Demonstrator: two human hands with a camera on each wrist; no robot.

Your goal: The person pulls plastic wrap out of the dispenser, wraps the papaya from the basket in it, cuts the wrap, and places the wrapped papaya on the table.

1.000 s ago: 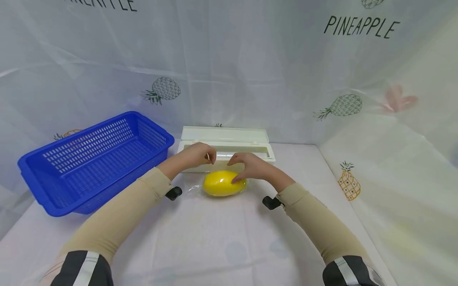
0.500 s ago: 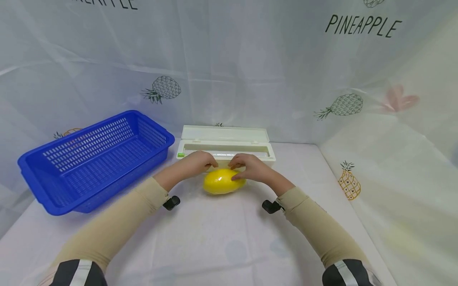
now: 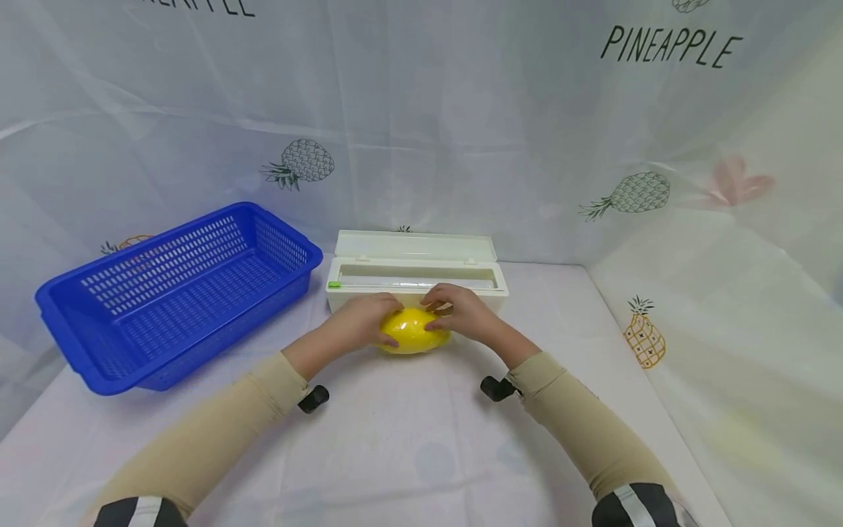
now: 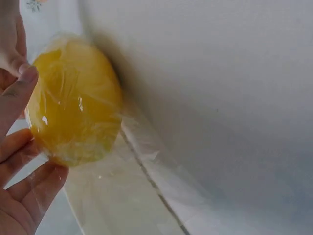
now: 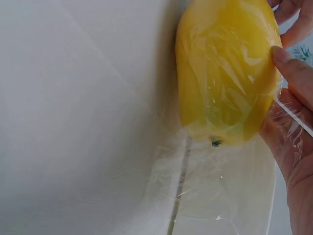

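A glossy oval yellow fruit [image 3: 413, 335] wrapped in clear cling film [image 5: 234, 63] sits on the white cloth, right in front of a cream cling film dispenser [image 3: 484, 298]. My left hand [image 3: 356, 322] grips its left end, thumb in front and fingers behind. At the right end my right hand [image 3: 464, 313] holds it, with the thumb on the near face and fingertips at its upper back. In the right wrist view a small dark stem tip [image 5: 216, 143] shows under the film. Loose film spreads past the fruit's end in both wrist views.
The dispenser's lid [image 3: 415, 245] stands open at the back, with a film roll [image 3: 395, 281] inside and a green tab [image 3: 334, 285] at its left. A blue perforated basket [image 3: 184, 293] stands at the left. Pineapple-printed curtain [image 3: 461, 146] hangs behind.
My left hand has come down from above the film box onto the fruit's left end. My right hand stays on the fruit. The loose film left of the fruit no longer shows in the head view.
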